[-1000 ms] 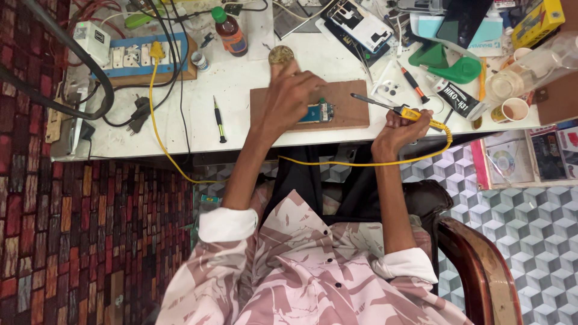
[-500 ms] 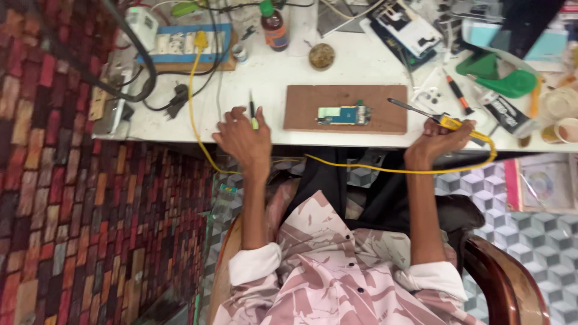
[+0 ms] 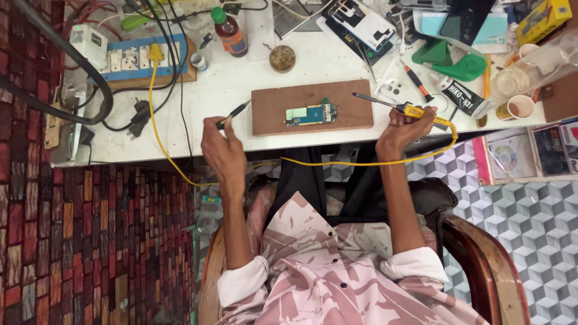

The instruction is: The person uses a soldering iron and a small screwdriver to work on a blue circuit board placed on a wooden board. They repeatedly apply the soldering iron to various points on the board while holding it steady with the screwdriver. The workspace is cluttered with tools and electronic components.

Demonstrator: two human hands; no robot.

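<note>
A small circuit board lies on a wooden block between the hands. A soldering iron is gripped by the right hand; the left hand is closed on what seems a thin dark tool.

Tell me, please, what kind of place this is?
Probably a small electronics repair bench. A circuit board lies on a wooden block, the right hand holds a yellow soldering iron, the left hand holds a slim dark tool, and a power strip sits nearby.
</note>
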